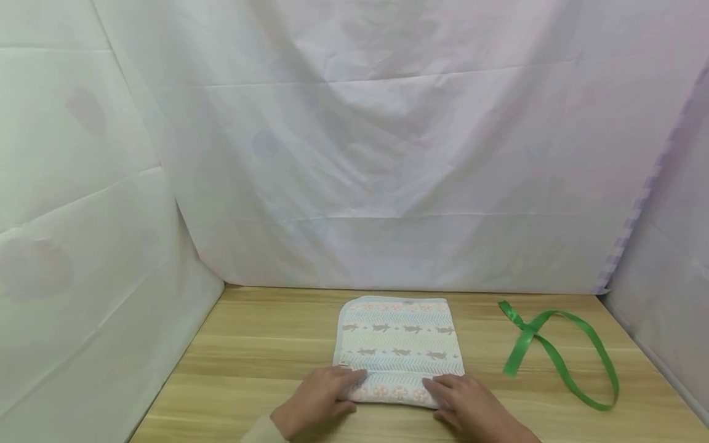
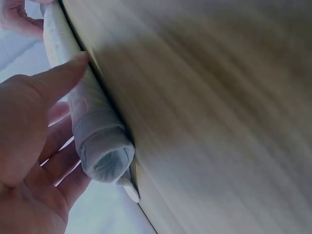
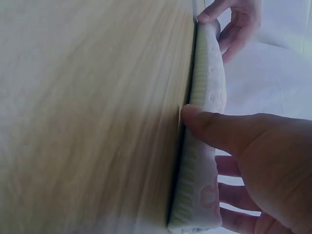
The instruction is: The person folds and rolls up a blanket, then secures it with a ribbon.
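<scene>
Right of the patterned cloth (image 1: 400, 339) lies a looped green ribbon (image 1: 528, 333).

Your left hand (image 2: 29, 126) holds the roll (image 2: 97, 114) near its left end, thumb along the near side, fingers on the far side. That end faces you hollow, its gray border wrapped in layers, a corner (image 2: 129, 189) of cloth poking out beneath. Your right hand (image 2: 18, 20) is at the right end, partly cut off. Bare table (image 2: 209, 117) stretches out on the near side; a pale sheet (image 2: 22, 56) stands far.
</scene>
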The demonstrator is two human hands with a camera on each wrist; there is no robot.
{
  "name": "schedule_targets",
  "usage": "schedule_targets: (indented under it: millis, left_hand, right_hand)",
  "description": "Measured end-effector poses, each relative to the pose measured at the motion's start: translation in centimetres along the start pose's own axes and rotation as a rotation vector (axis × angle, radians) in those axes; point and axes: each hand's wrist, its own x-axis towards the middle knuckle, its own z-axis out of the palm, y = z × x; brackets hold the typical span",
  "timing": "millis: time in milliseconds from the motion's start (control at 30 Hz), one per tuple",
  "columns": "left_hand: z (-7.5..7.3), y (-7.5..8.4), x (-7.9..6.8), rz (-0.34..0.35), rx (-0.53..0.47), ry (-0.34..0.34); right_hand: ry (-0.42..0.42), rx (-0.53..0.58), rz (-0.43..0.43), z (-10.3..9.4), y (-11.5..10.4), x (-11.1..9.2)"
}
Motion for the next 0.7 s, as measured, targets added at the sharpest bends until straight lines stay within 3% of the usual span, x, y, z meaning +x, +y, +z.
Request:
schedule_targets:
  millis: [167, 433, 700]
  left_hand:
    - [-0.18, -0.13, 0.36, -0.026, 0.014, -0.029]
    - [-0.19, 0.11, 0.49, 0.015, 0.024, 0.018]
    - [0.17, -0.22, 0.68, 0.070, 0.079, 0.048]
  right_hand:
    - [-0.061, 0.059, 0.071, -0.20, 0.16, 0.13]
    - [0.034, 0.060, 0.056, 0.42, 0.13, -0.02]
    - [0.082, -0.011, -0.004, 0.57, -0.02, 0.03]
